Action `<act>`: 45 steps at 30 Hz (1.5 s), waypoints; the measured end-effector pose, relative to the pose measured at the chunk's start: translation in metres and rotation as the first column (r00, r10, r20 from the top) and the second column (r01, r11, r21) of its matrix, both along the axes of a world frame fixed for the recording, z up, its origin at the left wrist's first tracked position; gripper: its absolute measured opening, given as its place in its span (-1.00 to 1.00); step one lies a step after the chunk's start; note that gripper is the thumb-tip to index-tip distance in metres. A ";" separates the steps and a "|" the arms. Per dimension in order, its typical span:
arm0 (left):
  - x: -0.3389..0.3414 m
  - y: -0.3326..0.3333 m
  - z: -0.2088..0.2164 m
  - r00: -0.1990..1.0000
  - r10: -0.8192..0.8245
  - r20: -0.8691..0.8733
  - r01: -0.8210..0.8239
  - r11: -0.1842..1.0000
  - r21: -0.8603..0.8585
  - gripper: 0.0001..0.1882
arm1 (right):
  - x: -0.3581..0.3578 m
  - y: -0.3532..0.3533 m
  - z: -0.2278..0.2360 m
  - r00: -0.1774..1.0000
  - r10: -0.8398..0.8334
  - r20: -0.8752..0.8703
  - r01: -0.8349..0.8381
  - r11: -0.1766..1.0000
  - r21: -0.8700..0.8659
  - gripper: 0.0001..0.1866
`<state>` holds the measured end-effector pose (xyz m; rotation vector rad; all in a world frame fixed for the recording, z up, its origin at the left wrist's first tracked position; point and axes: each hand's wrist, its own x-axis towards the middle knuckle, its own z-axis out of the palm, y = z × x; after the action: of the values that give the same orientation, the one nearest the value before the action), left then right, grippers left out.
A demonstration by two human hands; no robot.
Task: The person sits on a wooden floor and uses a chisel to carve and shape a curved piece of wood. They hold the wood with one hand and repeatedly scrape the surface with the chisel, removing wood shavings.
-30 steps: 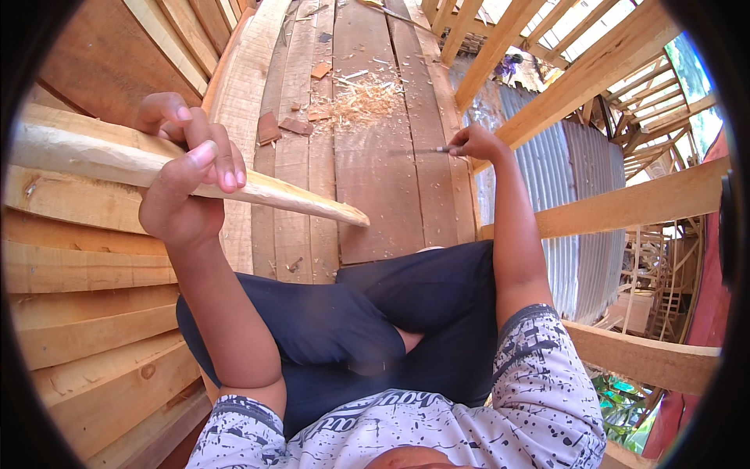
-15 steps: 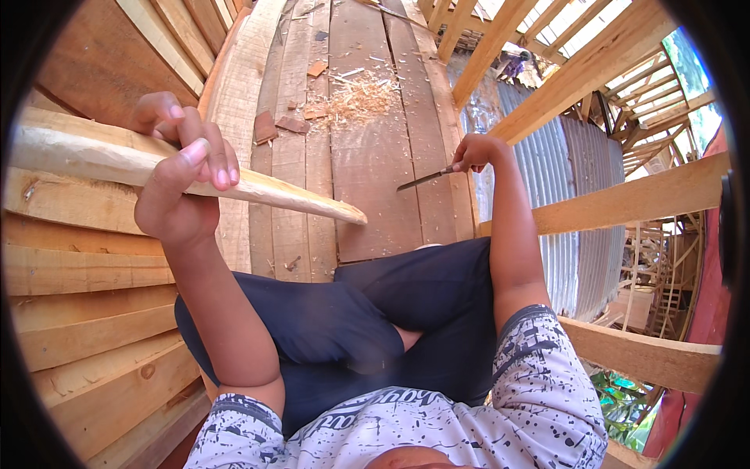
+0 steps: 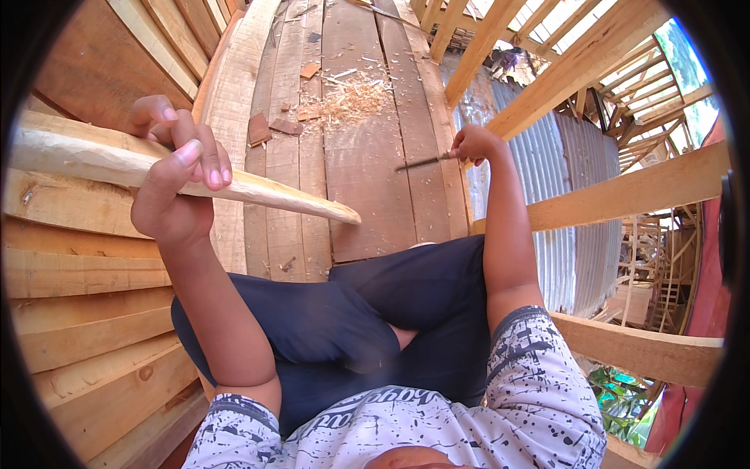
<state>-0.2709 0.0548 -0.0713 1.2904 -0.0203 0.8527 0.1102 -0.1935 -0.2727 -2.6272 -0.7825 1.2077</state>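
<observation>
A long, pale wooden pole point(image 3: 285, 201) with a whittled, narrowing end slants down from the left edge towards the middle. My left hand point(image 3: 178, 168) is wrapped round it, thumb on the near side and fingers curled over from behind. On the right, my right hand point(image 3: 475, 145) is closed round the handle of a thin knife point(image 3: 420, 164). The dark blade points left over the floorboards, apart from the pole's tip. Most of the knife's handle is hidden in my fist.
Wood shavings point(image 3: 355, 100) and several reddish-brown chips point(image 3: 259, 130) lie on the plank floor point(image 3: 367, 187) ahead. Plank walling point(image 3: 94, 270) borders my left. Wooden rails point(image 3: 633, 199) and corrugated metal sheets point(image 3: 551, 172) are on my right. My bent legs point(image 3: 336, 320) are close below the pole.
My right hand has risen slightly, and the knife blade has swung from a slant to nearly level. My left hand's grip on the pole looks the same.
</observation>
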 end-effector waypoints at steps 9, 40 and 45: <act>0.000 0.001 0.000 1.000 -0.008 0.001 0.008 1.000 0.009 -0.67 | 0.007 -0.012 -0.010 0.986 0.007 -0.167 -0.033 0.988 -0.150 -0.83; -0.001 0.001 0.000 0.999 -0.037 0.022 0.036 0.999 0.013 -0.66 | 0.000 -0.056 -0.050 0.897 -0.244 -0.368 0.155 0.954 -0.256 -0.83; 0.000 -0.001 0.000 1.000 -0.015 0.013 0.015 1.000 -0.009 -0.66 | -0.003 -0.052 -0.074 0.855 -0.255 -0.451 0.212 0.967 -0.143 -0.78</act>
<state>-0.2710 0.0534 -0.0708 1.2745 -0.0357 0.8473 0.1069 -0.2459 -0.3467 -2.2492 -0.3153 1.7288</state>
